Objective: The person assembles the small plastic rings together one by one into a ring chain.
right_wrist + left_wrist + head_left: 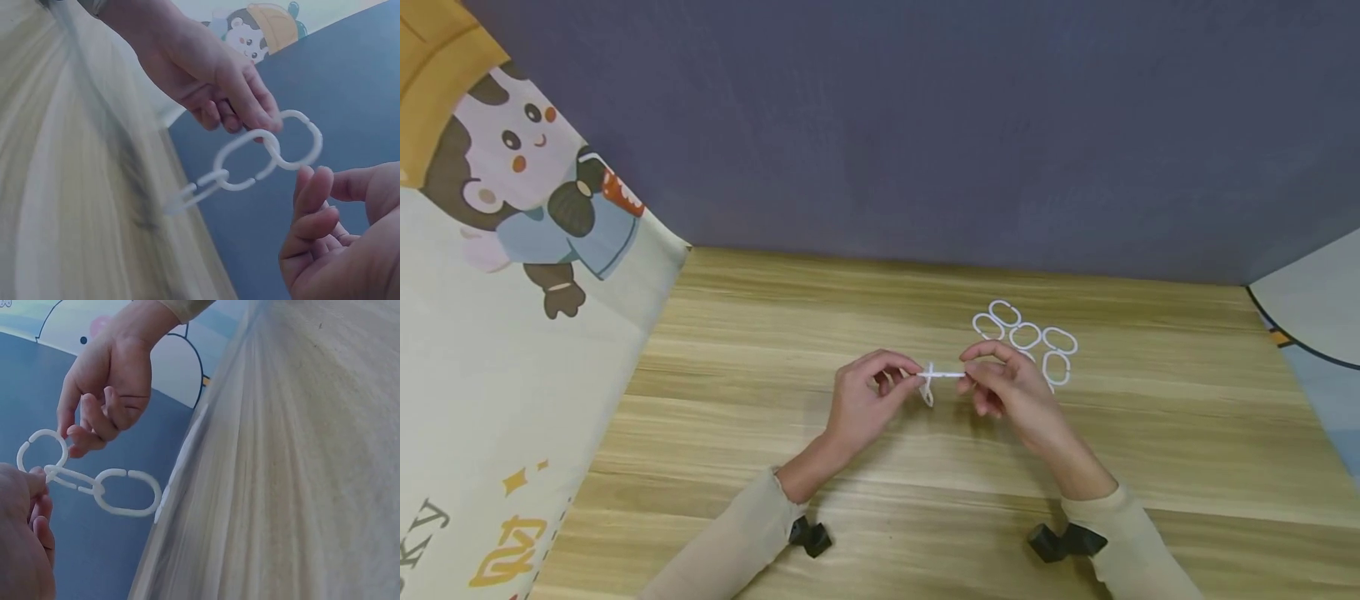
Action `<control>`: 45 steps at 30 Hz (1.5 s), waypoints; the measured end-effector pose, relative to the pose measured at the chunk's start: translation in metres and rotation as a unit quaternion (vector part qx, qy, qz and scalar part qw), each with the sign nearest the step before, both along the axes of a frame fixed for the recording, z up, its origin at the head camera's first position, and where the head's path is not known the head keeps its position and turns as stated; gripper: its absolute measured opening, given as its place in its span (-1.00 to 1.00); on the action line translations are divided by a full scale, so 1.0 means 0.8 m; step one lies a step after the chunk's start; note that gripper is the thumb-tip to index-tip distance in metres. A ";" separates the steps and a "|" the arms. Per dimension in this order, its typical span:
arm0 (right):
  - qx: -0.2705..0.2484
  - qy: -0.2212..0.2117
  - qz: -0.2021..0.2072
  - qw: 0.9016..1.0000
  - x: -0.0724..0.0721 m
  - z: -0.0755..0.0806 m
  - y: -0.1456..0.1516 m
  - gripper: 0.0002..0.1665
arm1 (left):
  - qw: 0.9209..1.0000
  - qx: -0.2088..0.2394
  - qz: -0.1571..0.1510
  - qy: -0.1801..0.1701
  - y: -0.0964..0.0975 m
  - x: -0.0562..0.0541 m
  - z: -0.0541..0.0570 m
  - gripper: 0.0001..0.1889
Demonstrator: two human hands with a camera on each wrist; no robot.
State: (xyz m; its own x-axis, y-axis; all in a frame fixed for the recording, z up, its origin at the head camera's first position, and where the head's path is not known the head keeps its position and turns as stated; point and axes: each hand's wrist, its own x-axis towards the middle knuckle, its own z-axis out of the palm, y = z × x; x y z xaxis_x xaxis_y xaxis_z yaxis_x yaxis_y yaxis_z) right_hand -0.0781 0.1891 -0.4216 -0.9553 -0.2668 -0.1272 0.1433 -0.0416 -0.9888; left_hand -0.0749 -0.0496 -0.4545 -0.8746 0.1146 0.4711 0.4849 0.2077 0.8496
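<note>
Above the table, a white plastic chain link (946, 375) stretches between both hands. My left hand (872, 396) pinches one end of it, where it joins another link. My right hand (1015, 392) holds the opposite end at its fingertips. In the right wrist view the upper link (317, 140) is a C-shaped oval with a small gap. Two more links hang from it: the middle link (220, 153) and the lowest link (128, 512), which dangles freely. Left fingers cover part of the joint between the upper and middle links.
Several loose white oval links (1025, 336) lie on the wood-grain table (737, 333) beyond my right hand, which partly hides some. A dark blue panel (925, 125) rises behind the table. A wall with cartoon prints (535, 200) stands at left.
</note>
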 end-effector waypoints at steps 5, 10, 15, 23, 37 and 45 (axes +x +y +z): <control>0.007 0.007 -0.041 0.999 -0.005 0.004 0.013 -0.92 | 1.000 0.012 0.021 -0.016 -0.003 -0.003 0.000 -0.89; 0.007 0.023 -0.062 0.998 -0.013 0.014 0.037 -0.92 | 0.999 0.020 0.035 -0.017 -0.007 -0.008 0.001 -0.89; -0.006 0.039 -0.083 0.996 -0.020 0.025 0.065 -0.90 | 0.999 0.029 0.038 -0.021 -0.010 -0.011 0.002 -0.89; -0.001 0.054 -0.111 0.992 -0.031 0.027 0.102 -0.87 | 0.998 0.038 0.038 -0.044 -0.012 -0.013 0.004 -0.89; 0.154 0.039 -0.101 0.982 -0.057 -0.008 0.131 -0.90 | 0.997 0.045 0.037 -0.058 -0.012 -0.016 0.005 -0.90; 0.250 0.062 -0.088 0.962 -0.071 -0.039 0.142 -0.63 | 0.996 0.047 0.039 -0.062 -0.009 -0.016 0.008 -0.91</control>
